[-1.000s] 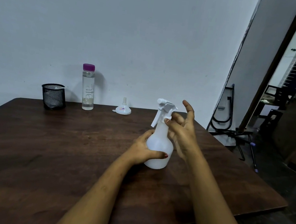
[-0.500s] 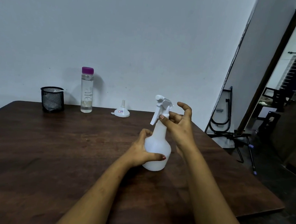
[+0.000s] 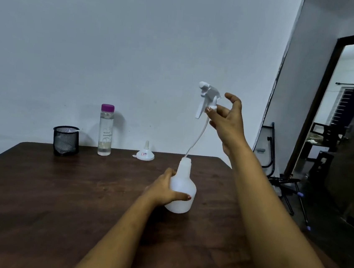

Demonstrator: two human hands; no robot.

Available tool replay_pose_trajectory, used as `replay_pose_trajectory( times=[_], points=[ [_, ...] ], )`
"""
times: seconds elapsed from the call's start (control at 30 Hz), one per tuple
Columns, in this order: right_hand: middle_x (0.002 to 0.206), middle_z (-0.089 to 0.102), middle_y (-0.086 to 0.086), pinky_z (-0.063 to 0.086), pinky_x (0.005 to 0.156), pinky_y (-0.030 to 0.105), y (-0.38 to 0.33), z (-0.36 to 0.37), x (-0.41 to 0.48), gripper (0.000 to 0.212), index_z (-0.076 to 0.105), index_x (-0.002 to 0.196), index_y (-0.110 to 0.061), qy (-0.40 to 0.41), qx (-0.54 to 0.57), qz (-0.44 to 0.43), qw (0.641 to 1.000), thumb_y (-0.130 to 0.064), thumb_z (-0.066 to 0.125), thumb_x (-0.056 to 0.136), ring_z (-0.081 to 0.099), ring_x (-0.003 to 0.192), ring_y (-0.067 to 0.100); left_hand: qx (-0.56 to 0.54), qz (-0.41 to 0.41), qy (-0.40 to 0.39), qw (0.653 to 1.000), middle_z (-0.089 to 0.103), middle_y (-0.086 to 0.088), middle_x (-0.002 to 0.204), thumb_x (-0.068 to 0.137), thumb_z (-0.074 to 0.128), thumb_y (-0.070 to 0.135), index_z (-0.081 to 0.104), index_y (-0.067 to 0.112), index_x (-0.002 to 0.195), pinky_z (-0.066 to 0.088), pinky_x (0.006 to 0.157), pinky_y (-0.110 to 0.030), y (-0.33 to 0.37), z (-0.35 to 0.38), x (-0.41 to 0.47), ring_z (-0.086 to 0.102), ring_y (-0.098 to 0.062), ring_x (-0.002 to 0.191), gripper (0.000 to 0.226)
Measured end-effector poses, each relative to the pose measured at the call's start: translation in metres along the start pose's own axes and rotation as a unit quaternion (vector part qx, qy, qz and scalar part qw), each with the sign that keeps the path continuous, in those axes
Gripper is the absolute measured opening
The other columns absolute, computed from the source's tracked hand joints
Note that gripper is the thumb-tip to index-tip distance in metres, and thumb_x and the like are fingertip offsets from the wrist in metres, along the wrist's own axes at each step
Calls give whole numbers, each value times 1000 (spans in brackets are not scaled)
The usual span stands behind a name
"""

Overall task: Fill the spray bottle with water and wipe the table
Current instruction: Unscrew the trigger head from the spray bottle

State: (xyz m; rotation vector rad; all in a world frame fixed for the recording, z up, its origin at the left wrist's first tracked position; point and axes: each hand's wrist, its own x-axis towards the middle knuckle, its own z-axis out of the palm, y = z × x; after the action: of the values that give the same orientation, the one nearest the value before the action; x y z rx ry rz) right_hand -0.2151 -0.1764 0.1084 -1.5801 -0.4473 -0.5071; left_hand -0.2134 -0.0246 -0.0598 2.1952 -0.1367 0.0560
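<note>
A white spray bottle (image 3: 182, 191) stands on the dark wooden table (image 3: 55, 197), its neck uncapped. My left hand (image 3: 163, 190) wraps its round body from the left. My right hand (image 3: 227, 119) pinches the white spray head (image 3: 207, 97) high above the bottle; the thin dip tube (image 3: 197, 138) still reaches down into the neck. A clear water bottle (image 3: 105, 130) with a purple cap stands at the back of the table. A small white funnel (image 3: 145, 153) sits upside down to its right.
A black mesh cup (image 3: 65, 140) stands at the table's back left, close to the wall. Right of the table, a folded black metal frame (image 3: 277, 166) leans by the wall and a doorway (image 3: 347, 130) leads into another room.
My right hand lifted the spray head off the bottle and raised it, drawing the dip tube almost out. My left hand kept its hold on the bottle body.
</note>
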Motion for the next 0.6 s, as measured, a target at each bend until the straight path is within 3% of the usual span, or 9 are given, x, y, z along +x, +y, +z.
replay_pose_trajectory(
  times=[0.13,0.23,0.33,0.43,0.6],
  points=[
    [112,66,6,46,95,34,-21,-5,15,53,35,135,-23,-11,-35,-34,999,-14,62,90,60,100,15,87,-12,5,996,50,4,125,44,68,69,42,28,120,42,98,-49,6,-4,8,52,-22,115,90],
    [110,66,4,45,96,35,-27,-9,20,58,31,139,-25,-7,-40,-51,998,-13,61,91,59,100,14,125,-13,8,992,49,5,131,50,68,69,42,29,126,39,100,-50,11,-5,10,49,-22,120,90],
    [117,64,5,44,101,37,-29,-17,22,62,29,141,-26,30,-19,-83,996,-11,61,90,58,105,12,168,-16,1,986,45,6,137,60,68,65,40,32,131,38,102,-49,17,-6,12,46,-22,125,83],
    [122,61,1,42,98,27,-26,-28,19,63,33,140,-26,81,-26,-113,990,-10,64,88,55,111,6,197,-24,-6,980,41,6,142,66,66,63,36,33,135,36,103,-48,24,-5,13,42,-23,130,82],
    [117,63,-7,46,94,29,13,-46,3,60,42,129,-31,151,-17,-107,983,-5,70,82,54,102,6,183,-27,-13,983,47,4,137,60,65,64,39,32,131,40,99,-50,26,-3,12,46,-26,125,82]
  ],
)
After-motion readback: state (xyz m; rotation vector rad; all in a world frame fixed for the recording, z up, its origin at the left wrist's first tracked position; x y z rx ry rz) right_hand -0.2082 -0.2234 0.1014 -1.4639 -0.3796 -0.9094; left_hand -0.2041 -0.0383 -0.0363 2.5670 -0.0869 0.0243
